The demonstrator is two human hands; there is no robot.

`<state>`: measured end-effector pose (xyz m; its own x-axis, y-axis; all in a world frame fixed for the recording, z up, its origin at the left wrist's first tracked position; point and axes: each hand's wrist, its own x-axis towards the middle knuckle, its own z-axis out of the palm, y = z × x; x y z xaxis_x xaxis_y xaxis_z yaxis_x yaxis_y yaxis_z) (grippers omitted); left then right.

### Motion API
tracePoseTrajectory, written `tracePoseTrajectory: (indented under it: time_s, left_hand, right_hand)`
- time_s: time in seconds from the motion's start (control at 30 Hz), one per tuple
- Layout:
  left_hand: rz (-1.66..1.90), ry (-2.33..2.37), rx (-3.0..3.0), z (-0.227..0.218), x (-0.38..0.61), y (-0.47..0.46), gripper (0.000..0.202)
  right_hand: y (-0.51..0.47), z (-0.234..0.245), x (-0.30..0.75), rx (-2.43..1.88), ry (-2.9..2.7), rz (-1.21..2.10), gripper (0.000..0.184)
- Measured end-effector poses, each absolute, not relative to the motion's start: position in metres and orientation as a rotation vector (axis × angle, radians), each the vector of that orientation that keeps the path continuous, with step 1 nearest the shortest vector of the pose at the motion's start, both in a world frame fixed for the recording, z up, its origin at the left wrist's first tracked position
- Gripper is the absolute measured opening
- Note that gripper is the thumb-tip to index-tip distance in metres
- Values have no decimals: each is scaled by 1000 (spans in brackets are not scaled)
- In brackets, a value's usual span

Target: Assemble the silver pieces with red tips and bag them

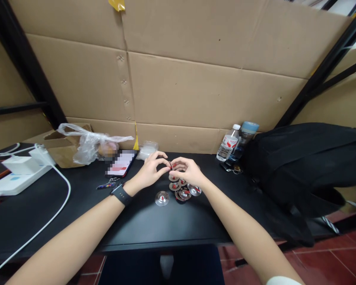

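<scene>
i observe left hand (154,169) and right hand (186,171) pinching one red-marked disc (171,166) edge-on between fingertips; on the tabletop (136,227), the disc pile (183,191) lies at five o'clock from it, nearer the right hand.

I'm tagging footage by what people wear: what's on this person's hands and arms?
Both the left hand and right hand are ungloved. A dark watch with a strap circles the left wrist. On the right arm, a white sleeve shows at the bottom edge; the left forearm shows no sleeve.
</scene>
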<state>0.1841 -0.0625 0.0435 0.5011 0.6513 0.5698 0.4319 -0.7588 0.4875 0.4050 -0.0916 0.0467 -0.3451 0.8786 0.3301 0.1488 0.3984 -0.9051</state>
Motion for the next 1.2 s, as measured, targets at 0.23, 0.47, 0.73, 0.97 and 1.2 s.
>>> tracePoseTrajectory:
  time_s: [0.23, 0.47, 0.73, 0.97, 1.2]
  left_hand:
    - [1184, 865, 2354, 42, 190, -62, 17]
    - [1052, 1087, 2720, 52, 164, -47, 17]
    - [519, 1088, 2805, 44, 112, -12, 12]
    - [600, 1060, 2791, 32, 115, -6, 30]
    - [394, 1292, 2794, 22, 105, 3, 49]
  right_hand:
    - [-94, 45, 402, -812, -1636, 1191, 56]
    - [-76, 51, 435, -1017, -1806, 792, 42]
    - [-48, 42, 518, -1677, -2109, 238, 28]
    - [-45, 36, 521, -1651, -2168, 368, 32]
    - [-52, 47, 508, -1612, -2198, 263, 25]
